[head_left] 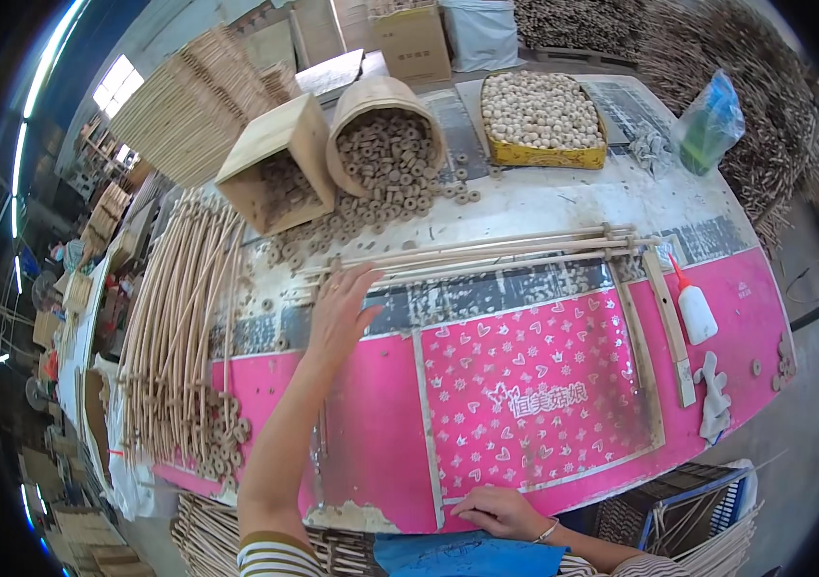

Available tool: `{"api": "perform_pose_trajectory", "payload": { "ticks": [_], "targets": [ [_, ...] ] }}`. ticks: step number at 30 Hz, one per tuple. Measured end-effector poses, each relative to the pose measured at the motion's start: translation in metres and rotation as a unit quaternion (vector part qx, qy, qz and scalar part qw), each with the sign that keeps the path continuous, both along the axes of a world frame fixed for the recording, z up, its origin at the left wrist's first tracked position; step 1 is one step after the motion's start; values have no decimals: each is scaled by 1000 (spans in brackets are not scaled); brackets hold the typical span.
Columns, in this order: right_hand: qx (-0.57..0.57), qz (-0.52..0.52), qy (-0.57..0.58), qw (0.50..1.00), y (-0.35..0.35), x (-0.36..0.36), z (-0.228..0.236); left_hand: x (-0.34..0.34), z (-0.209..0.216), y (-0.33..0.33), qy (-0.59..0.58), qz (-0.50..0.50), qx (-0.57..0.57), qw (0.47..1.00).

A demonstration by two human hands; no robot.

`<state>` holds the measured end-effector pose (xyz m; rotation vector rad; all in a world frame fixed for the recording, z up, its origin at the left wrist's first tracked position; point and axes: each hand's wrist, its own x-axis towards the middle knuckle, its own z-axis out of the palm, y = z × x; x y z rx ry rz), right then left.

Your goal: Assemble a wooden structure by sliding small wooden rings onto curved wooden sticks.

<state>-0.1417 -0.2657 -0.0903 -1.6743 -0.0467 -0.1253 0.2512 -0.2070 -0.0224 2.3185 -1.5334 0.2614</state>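
Observation:
My left hand [342, 303] reaches over the table at the left ends of several long wooden rods [496, 252]. Its fingers are stretched out with the thumb apart, touching or just above the rods; which one I cannot tell. The rods lie side by side across the table, and their right ends carry small wooden pieces near an upright wooden strip [669, 327]. My right hand [498, 512] rests at the table's near edge, fingers loosely extended to the left, with nothing visible in it. A pink patterned sheet [534, 385] lies between the hands and the rods.
Wooden rings spill from a round tub [344, 125] and a wooden box [279, 213]. A yellow tray [549, 157] holds wooden balls. Bundled rods [174, 337] are piled left. A white glue bottle [697, 313] and a crumpled glove [714, 399] lie right; a blue crate [727, 500] stands below.

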Motion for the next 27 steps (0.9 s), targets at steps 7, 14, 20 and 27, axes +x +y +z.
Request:
{"api": "perform_pose_trajectory", "payload": {
  "ticks": [7, 14, 20, 27],
  "targets": [
    [59, 28, 44, 997, -4, -2, -1, 47, -36, -75, 91, -37, 62, 993],
    [56, 18, 36, 998, -1, -2, -11, 56, -36, -87, 146, -41, 129, 980],
    [95, 11, 59, 994, -5, 0, -8, 74, -43, -92, 186, -58, 128, 973],
    [79, -6, 16, 997, -1, -1, -14, 82, -45, -97, 195, -50, 157, 967]
  ]
}}
